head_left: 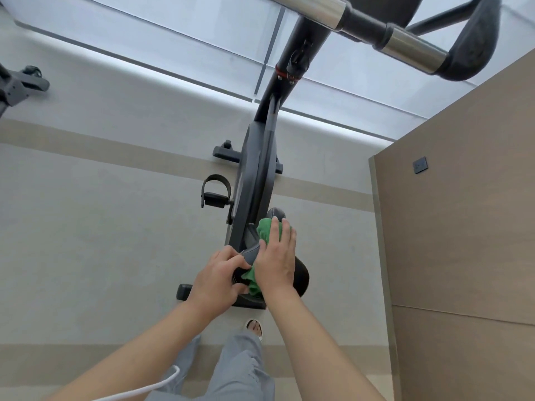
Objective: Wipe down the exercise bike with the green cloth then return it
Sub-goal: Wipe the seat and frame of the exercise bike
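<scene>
1. The right hand [275, 263] lies flat on the green cloth [267, 231], fingers straight and close together, pressing it onto the saddle [301, 274]; nothing is curled round the cloth.
2. The cloth shows in 2 places (bunched past the fingertips, and again under the heel of the hand), so it runs beneath the palm along the saddle's length.
3. The left hand [217, 280] has its grip on the saddle's left edge, fingers and thumb curled round the dark padding, just beside the right hand.
4. The saddle sits at the near end of the bike [254, 175], whose dark frame runs away from the person toward the handlebar [405, 43] with its 2 shiny metal sleeves.
5. A strapped pedal [215, 192] sticks out on the bike's left side.
6. Below the arms are grey trouser legs and 1 foot in a sandal [254, 328] on the pale floor [101, 241].
7. A tan wall panel [463, 212] stands to the right, and a white cable [162, 383] crosses the bottom edge.
</scene>
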The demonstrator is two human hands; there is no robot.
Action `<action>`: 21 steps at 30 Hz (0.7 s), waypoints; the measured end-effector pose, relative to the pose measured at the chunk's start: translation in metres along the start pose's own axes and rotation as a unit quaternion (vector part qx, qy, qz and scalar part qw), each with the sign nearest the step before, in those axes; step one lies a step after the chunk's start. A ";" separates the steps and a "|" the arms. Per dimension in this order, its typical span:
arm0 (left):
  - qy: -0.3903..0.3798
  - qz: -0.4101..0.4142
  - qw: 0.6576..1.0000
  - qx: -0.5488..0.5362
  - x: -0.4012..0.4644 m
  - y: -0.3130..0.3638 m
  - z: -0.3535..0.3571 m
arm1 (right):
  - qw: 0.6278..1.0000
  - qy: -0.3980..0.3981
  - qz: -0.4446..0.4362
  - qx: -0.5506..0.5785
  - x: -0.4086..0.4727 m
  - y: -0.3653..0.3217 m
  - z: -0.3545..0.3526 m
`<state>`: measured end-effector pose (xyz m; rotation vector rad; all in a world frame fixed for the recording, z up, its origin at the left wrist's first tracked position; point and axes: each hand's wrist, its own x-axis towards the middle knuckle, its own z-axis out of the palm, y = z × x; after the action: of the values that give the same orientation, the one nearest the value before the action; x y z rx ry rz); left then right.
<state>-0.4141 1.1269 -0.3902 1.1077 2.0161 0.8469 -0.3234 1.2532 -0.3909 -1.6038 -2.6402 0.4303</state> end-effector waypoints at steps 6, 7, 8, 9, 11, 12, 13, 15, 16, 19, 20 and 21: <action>0.000 -0.004 1.000 0.007 0.002 0.001 0.000 | 1.000 0.003 0.001 0.018 0.073 -0.007 -0.005; 0.001 -0.004 1.000 0.009 0.001 0.001 0.000 | 1.000 -0.005 0.000 0.020 0.083 -0.010 -0.007; 0.001 -0.004 1.000 0.012 0.001 0.001 0.000 | 1.000 -0.019 -0.003 0.017 0.092 -0.012 -0.009; 0.000 -0.004 1.000 0.016 0.001 0.001 0.000 | 0.999 -0.036 -0.005 0.011 0.099 -0.013 -0.011; 0.000 -0.005 1.000 0.021 0.001 0.002 0.000 | 0.998 -0.066 0.006 0.015 0.114 -0.014 -0.018; 0.001 -0.003 1.000 0.024 0.001 0.002 0.000 | 0.996 -0.080 0.024 0.032 0.121 -0.014 -0.020; 0.001 -0.002 1.000 0.028 0.000 0.003 0.000 | 0.993 -0.093 0.044 0.061 0.127 -0.013 -0.024; -0.001 -0.001 0.999 0.042 -0.002 0.005 0.000 | 0.984 -0.105 0.063 0.127 0.129 -0.007 -0.028; -0.002 -0.002 0.999 0.048 -0.003 0.006 -0.001 | 0.981 -0.097 0.061 0.156 0.121 -0.003 -0.031; -0.001 0.000 0.999 0.050 -0.006 0.008 -0.002 | 0.970 -0.014 0.044 0.239 0.069 0.013 -0.032; -0.002 0.003 0.999 0.049 -0.006 0.009 -0.002 | 0.968 0.010 0.037 0.247 0.047 0.020 -0.031; -0.003 0.005 0.999 0.051 -0.007 0.009 -0.002 | 0.970 0.024 0.037 0.241 0.025 0.027 -0.027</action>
<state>-0.4092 1.1246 -0.3798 1.1768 2.0698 0.7510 -0.3068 1.2925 -0.3745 -1.5248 -2.2067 0.9351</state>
